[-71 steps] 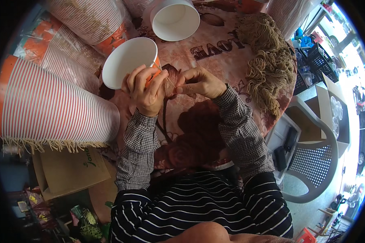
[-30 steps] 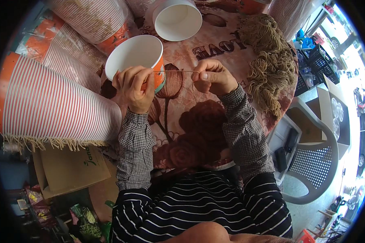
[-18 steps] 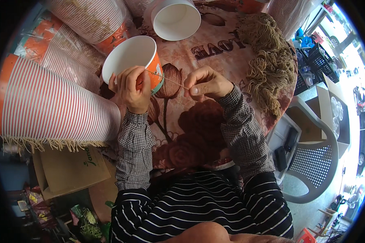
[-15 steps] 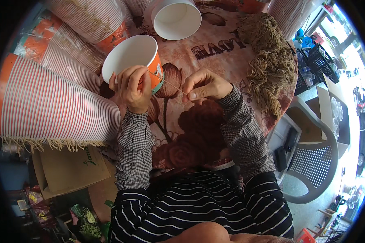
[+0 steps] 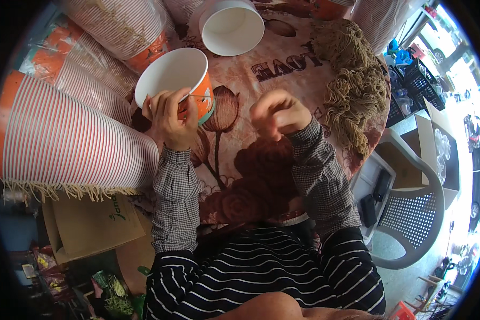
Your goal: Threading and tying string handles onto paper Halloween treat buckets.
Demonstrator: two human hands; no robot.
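Note:
My left hand [image 5: 174, 120] is closed in a pinch at the near rim of an orange paper tub [image 5: 201, 101], white inside and tilted on its side. A thin tan string [image 5: 201, 96] runs from its fingertips across the tub's outer wall. Apart from it, to the right, my right hand [image 5: 281, 114] is raised over the tablecloth with bent fingers. Motion smears those fingers, so I cannot make out whether they hold anything. A second white tub [image 5: 232, 31] lies farther back, its mouth toward me. At the right lies a heap of tan string [image 5: 356, 88].
A long nested stack of tubs [image 5: 77, 133] lies at the left, with cut tan strings [image 5: 74, 189] hanging beneath it. More wrapped stacks [image 5: 117, 26] stand behind. A cardboard box [image 5: 98, 226] sits low left, a grey plastic chair [image 5: 416, 213] at the right.
The string was stretched between both hands; now it no longer visibly spans them. My right hand has moved a little right, away from the left, and is blurred. The left hand has barely shifted.

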